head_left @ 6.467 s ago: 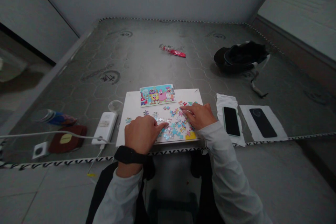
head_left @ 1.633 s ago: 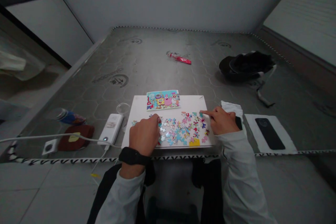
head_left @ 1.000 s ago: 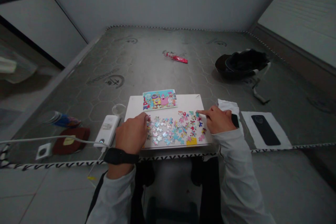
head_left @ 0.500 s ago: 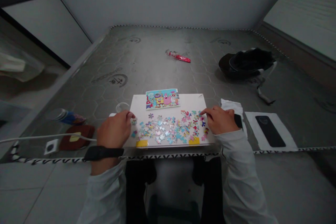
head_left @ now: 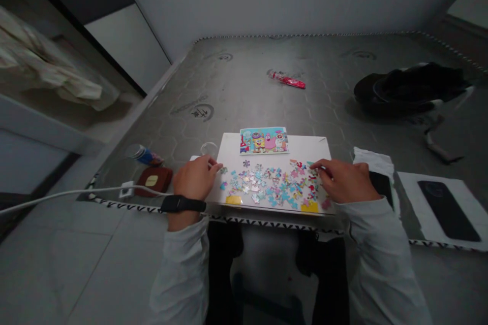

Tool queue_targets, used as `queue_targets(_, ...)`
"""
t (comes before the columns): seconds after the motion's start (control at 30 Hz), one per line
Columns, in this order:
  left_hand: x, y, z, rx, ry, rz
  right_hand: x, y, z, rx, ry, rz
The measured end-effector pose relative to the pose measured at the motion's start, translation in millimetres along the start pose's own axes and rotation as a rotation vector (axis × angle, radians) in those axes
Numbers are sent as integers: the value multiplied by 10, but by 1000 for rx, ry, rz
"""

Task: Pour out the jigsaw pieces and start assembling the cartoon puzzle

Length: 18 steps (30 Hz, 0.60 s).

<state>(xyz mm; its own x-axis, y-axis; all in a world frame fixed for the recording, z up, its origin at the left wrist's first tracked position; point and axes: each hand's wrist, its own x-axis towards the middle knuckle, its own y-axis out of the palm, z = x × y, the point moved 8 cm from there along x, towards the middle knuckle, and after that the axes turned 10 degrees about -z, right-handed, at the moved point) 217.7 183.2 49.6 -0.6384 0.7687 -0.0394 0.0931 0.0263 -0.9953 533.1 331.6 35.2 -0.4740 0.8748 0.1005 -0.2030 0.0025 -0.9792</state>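
Many small jigsaw puzzle pieces (head_left: pixel 263 183) lie loose across a white board (head_left: pixel 305 148) at the table's near edge. At the board's left edge is my left hand (head_left: pixel 196 176), its fingers curled and closed. Its fingertips are beside a greenish piece at that edge; whether they hold anything is hidden. My right hand (head_left: pixel 346 180) lies over the board's right edge, index finger stretched out and thumb apart. That fingertip touches or nearly touches a small green piece among the others. A cartoon picture card (head_left: pixel 264 141) rests on the back of the board.
Yellow tape (head_left: pixel 233 200) marks the board's front edge. On the left are a can (head_left: pixel 143 154), a brown case (head_left: pixel 154 181) and a white cable (head_left: pixel 95 192). To the right lie a phone box (head_left: pixel 448 208) and a black cap (head_left: pixel 412 89). A red packet (head_left: pixel 287 80) lies farther back.
My view has turned left, so the board and table appear farther right. Both hands stay at nearly the same places on the board, and the puzzle pieces look about the same.
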Motion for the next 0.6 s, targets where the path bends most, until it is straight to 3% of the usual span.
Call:
queue_targets(0.2,1,1,35,-32,-26,17,30,113,-137,-7,-55,31)
queue_targets(0.43,2,58,-26,-78,-45,69,32,122,-7,-2,-79,28)
queue_targets(0.6,-27,1,-97,-70,-42,37,24,114,84,-3,-69,37)
